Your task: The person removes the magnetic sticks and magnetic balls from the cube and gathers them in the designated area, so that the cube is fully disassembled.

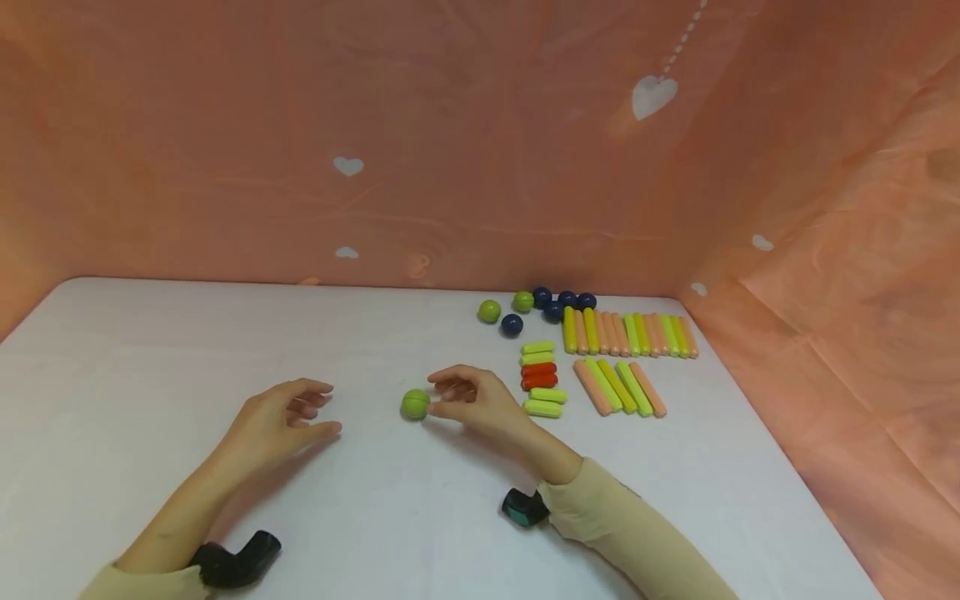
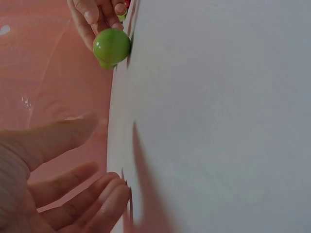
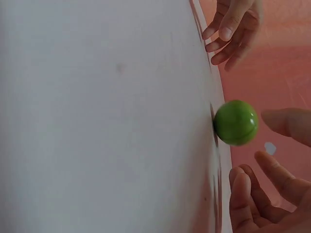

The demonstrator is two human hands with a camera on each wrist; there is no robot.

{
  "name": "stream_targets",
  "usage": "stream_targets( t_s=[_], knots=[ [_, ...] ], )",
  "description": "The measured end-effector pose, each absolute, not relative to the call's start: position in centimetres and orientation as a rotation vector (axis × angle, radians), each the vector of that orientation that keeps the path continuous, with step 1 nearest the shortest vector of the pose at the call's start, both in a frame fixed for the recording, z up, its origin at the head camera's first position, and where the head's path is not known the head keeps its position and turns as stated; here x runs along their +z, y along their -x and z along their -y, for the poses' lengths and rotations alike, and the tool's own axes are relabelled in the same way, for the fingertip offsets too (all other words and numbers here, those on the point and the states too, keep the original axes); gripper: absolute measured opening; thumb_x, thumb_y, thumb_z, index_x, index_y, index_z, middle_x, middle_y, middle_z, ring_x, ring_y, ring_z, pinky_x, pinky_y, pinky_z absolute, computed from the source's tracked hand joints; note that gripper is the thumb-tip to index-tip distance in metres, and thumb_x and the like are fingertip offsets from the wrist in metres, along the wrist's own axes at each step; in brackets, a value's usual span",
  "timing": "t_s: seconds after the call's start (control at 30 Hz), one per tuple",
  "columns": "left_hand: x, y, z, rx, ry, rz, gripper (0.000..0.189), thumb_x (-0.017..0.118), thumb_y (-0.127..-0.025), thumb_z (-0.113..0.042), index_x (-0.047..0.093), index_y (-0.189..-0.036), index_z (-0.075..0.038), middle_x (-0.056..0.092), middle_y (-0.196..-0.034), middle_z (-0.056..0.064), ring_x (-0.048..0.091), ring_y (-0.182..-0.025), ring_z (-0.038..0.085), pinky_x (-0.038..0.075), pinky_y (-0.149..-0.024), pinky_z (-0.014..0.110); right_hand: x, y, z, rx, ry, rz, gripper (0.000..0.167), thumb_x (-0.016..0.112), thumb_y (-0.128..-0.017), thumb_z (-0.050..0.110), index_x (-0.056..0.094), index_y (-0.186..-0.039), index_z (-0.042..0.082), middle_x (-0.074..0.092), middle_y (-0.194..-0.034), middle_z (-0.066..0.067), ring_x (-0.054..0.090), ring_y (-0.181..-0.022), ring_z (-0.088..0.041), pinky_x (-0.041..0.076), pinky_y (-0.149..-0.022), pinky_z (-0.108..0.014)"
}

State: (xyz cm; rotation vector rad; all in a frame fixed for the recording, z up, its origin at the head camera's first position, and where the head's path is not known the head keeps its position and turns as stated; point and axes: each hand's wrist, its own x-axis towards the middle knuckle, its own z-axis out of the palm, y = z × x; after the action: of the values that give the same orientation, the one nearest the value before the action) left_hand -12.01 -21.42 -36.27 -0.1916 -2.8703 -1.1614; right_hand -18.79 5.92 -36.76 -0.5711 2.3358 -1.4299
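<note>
A green ball (image 1: 415,404) lies on the white table, between the two hands. Just to its right is the right hand (image 1: 480,404), with thumb and fingers spread apart. The right wrist view shows a slim gap between the thumb tip and the ball (image 3: 236,123), and no object in that hand. Farther left, the left hand (image 1: 281,421) hovers over the table with loosely bent fingers and holds nothing. In the left wrist view, the ball (image 2: 112,46) appears in front of the right hand (image 2: 99,14), well away from the left fingers.
At the back right lie two green balls (image 1: 490,312) and several dark blue balls (image 1: 512,325). Short yellow-green sticks (image 1: 545,409) and red sticks (image 1: 539,381) form a column. Longer coloured sticks (image 1: 633,387) lie in two rows. An orange cloth (image 1: 480,150) hangs behind the table (image 1: 187,350).
</note>
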Motion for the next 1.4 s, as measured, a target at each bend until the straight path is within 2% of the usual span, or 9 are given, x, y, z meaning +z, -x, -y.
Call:
stream_targets(
  t_s=[0.33, 0.6, 0.73, 1.07, 1.4],
  knots=[
    [-36.4, 11.6, 21.5, -1.176, 0.169, 2.860, 0.047, 0.080, -0.077, -0.023, 0.064, -0.115, -0.001, 0.069, -0.102, 0.011, 0.065, -0.087, 0.022, 0.052, -0.072, 0.028, -37.1, 18.8, -4.9, -1.367, 0.552, -2.342, 0.034, 0.075, -0.082, 0.018, 0.068, -0.114, 0.009, 0.067, -0.109, -0.005, 0.057, -0.090, -0.010, 0.048, -0.081, -0.021],
    [-36.5, 11.3, 21.3, -1.162, 0.132, 2.869, 0.046, 0.080, -0.077, -0.024, 0.065, -0.115, -0.002, 0.069, -0.101, 0.010, 0.065, -0.087, 0.022, 0.051, -0.072, 0.031, -36.8, 19.6, -4.8, -1.405, 0.479, -2.364, 0.033, 0.077, -0.082, 0.019, 0.069, -0.112, 0.009, 0.068, -0.097, -0.005, 0.058, -0.083, -0.011, 0.048, -0.073, -0.020],
    [-36.5, 11.2, 21.3, -1.161, 0.125, 2.875, 0.046, 0.080, -0.077, -0.026, 0.065, -0.114, -0.002, 0.069, -0.101, 0.010, 0.065, -0.088, 0.022, 0.051, -0.072, 0.032, -36.2, 21.1, -5.2, -1.480, 0.341, -2.418, 0.034, 0.075, -0.083, 0.018, 0.068, -0.114, 0.009, 0.068, -0.100, -0.007, 0.060, -0.085, -0.013, 0.047, -0.068, -0.020],
    [-36.6, 11.0, 21.0, -1.172, 0.108, 2.871, 0.047, 0.079, -0.079, -0.030, 0.065, -0.115, -0.003, 0.069, -0.104, 0.011, 0.066, -0.090, 0.024, 0.051, -0.073, 0.036, -36.4, 25.5, -6.2, -1.522, 0.129, -2.554, 0.037, 0.072, -0.085, 0.017, 0.065, -0.119, 0.003, 0.067, -0.108, -0.012, 0.063, -0.089, -0.019, 0.051, -0.068, -0.020],
    [-36.3, 10.9, 20.6, -1.166, 0.089, 2.885, 0.045, 0.075, -0.083, -0.032, 0.065, -0.115, -0.003, 0.069, -0.106, 0.012, 0.066, -0.091, 0.024, 0.051, -0.075, 0.038, -36.3, 26.3, -6.6, -1.491, -0.017, -2.561, 0.040, 0.073, -0.085, 0.021, 0.065, -0.120, 0.005, 0.065, -0.113, -0.012, 0.061, -0.090, -0.018, 0.048, -0.061, -0.018]
  ],
)
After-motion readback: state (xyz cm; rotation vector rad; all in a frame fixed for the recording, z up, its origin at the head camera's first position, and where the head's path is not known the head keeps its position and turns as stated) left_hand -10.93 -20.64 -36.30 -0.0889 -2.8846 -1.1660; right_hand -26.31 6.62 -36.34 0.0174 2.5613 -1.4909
